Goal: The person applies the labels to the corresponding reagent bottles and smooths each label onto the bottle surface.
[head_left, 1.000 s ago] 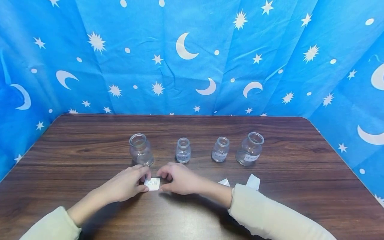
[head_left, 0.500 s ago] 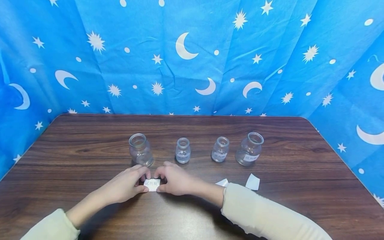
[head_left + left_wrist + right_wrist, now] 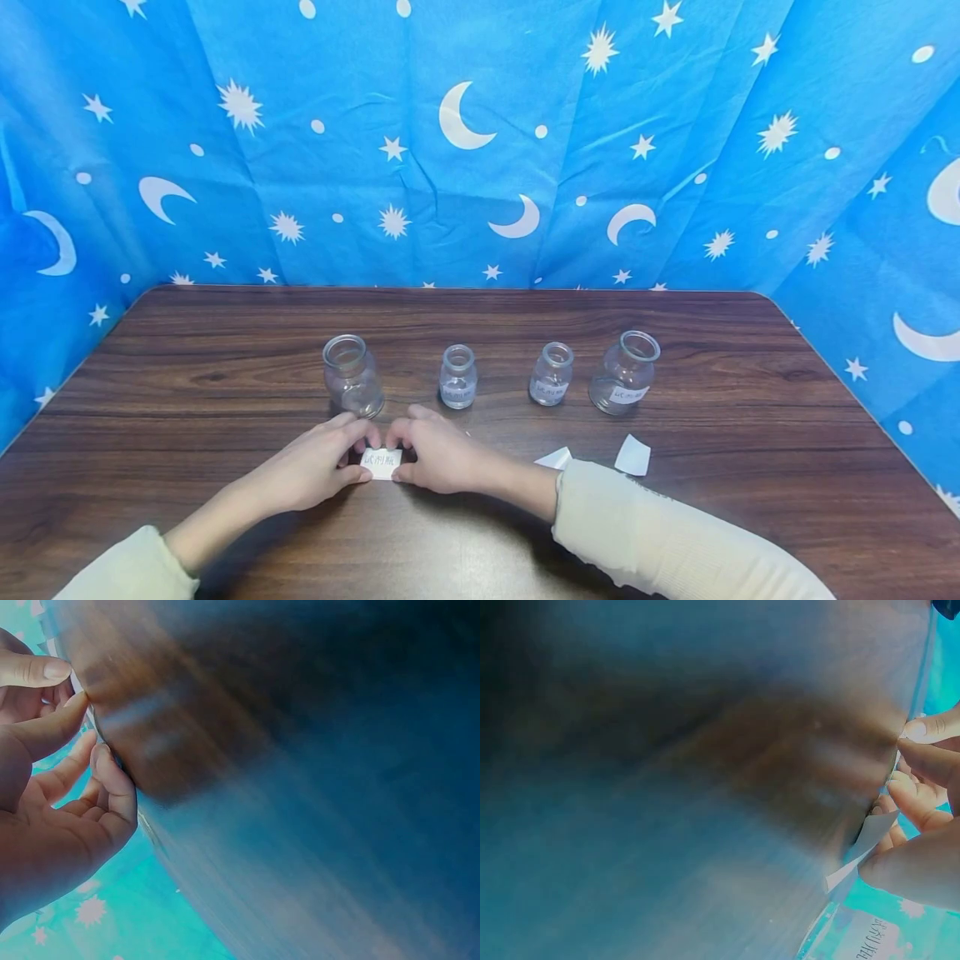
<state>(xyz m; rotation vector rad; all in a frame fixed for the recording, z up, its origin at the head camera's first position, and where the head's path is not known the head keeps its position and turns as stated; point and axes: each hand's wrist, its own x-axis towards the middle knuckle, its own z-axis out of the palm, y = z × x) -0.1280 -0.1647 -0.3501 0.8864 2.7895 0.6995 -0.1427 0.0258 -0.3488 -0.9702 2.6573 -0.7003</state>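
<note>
A small white label (image 3: 382, 461) with handwritten characters lies between my two hands, low at the table in the head view. My left hand (image 3: 318, 461) pinches its left end, thumb at the near side and curled fingers at the far side. At the right end, my right hand (image 3: 442, 454) holds it in the same way. A large glass jar (image 3: 354, 383) without a label stands just beyond my left hand. In the left wrist view, the left hand (image 3: 67, 817) has its thumb and fingertips at the label's thin edge; the label's face is hidden there.
Two small labelled jars (image 3: 458, 383) (image 3: 551, 382) and a large labelled jar (image 3: 624, 379) stand in a row to the right. White paper pieces (image 3: 633, 455) (image 3: 556, 457) lie near the right sleeve. A blue curtain (image 3: 480, 167) hangs behind the wooden table (image 3: 712, 500).
My right hand has moved slightly left, and its thumb and fingers have closed onto the label's right end. The left hand stays almost in place. The jars have not moved.
</note>
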